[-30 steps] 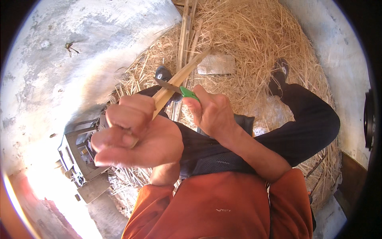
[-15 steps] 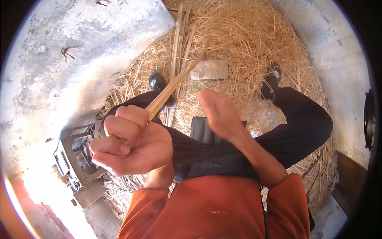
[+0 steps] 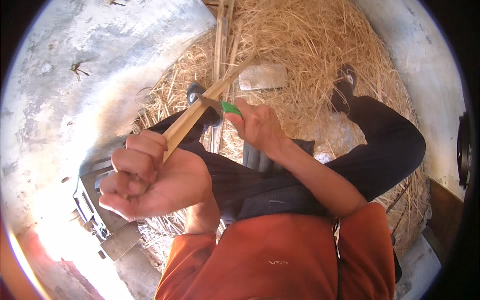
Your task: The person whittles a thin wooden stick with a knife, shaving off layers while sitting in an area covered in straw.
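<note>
My left hand [image 3: 155,180] is closed around the near end of a pale wooden strip [image 3: 187,122], which slants up and away to the right. In my right hand [image 3: 260,125] is a knife [image 3: 231,109] with a green handle. Its blade lies against the strip, a bit past the middle of its visible length. The strip's lower end is hidden inside my left fist, and my right fingers cover part of the green handle.
Dry straw [image 3: 300,40] covers the floor around my legs. A pale flat block [image 3: 263,76] lies on it, beside long wooden slats [image 3: 219,45]. At the left stands a grey metal frame [image 3: 100,200] near the whitewashed wall [image 3: 110,60].
My right hand has moved left and slightly down, bringing the knife blade onto the wooden strip. My left hand, still gripping the strip, has shifted a little to the left.
</note>
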